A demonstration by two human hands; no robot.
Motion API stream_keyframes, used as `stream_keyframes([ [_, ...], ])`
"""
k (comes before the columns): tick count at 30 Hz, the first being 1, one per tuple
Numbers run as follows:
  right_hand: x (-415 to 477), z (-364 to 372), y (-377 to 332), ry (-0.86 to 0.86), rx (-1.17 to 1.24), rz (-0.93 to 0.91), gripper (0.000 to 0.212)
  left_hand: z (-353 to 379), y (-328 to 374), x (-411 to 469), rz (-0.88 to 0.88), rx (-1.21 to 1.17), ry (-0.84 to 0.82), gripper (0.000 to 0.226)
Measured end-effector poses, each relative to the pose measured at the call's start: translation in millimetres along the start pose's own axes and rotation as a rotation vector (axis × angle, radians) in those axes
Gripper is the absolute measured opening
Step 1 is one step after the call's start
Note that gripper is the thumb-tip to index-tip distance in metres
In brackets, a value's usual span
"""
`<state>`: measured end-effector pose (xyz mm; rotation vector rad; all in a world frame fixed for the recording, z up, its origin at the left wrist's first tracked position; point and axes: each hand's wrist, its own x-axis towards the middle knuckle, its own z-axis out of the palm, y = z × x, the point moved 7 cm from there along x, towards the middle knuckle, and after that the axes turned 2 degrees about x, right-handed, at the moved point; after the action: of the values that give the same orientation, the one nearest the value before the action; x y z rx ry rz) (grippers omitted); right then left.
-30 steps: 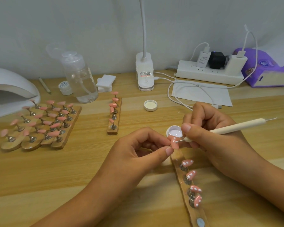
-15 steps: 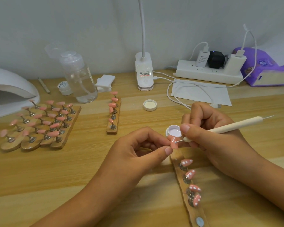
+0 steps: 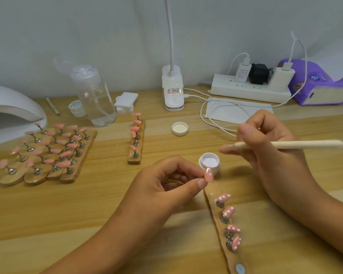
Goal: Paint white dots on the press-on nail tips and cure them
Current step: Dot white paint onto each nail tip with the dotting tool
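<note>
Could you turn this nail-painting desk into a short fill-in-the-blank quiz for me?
1. The left hand pinches a pink nail tip bearing white ____.
2. The dotting tool is held in the ____ hand.
3. The near wooden strip carries ____ dotted tips.
4. The small paint jar has no ____ on it.
Missing words: dots; right; four; lid.

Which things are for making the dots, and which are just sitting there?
For the job: left hand, pink nail tip, right hand, dotting tool, white paint pot, strip of dotted tips, curing lamp.
Just lying about: pump bottle, cotton pads, power strip, tissue pack.
</note>
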<state>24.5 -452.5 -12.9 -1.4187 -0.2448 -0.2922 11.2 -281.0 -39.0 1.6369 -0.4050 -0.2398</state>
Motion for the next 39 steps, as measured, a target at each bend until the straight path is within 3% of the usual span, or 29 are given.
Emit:
stream_keyframes([
  [2,5,-8,-3,0.061,-0.1,-0.034,0.026,0,0,0,-0.004,0.0,-0.004,0.008],
  [5,6,-4,-4,0.023,-0.176,-0.058,0.008,-1,-1,0,-0.02,0.002,0.013,0.009],
  [13,-3,13,1,-0.15,-0.561,-0.163,0.018,-1,-1,0,-0.031,-0.008,0.013,0.009],
  [27,2,14,14,-0.227,-0.664,-0.092,0.025,-1,-2,0,-0.036,-0.013,0.003,0.008],
  [31,1,11,11,-0.172,-0.585,-0.092,0.014,-1,-3,0,-0.029,-0.012,-0.006,0.013],
  [36,3,1,-1,-0.019,-0.251,-0.094,0.016,-1,-5,0,-0.03,-0.023,0.0,0.021],
  [39,3,-4,-5,0.037,-0.074,-0.089,0.007,-2,-5,0,-0.024,-0.009,0.005,0.022],
])
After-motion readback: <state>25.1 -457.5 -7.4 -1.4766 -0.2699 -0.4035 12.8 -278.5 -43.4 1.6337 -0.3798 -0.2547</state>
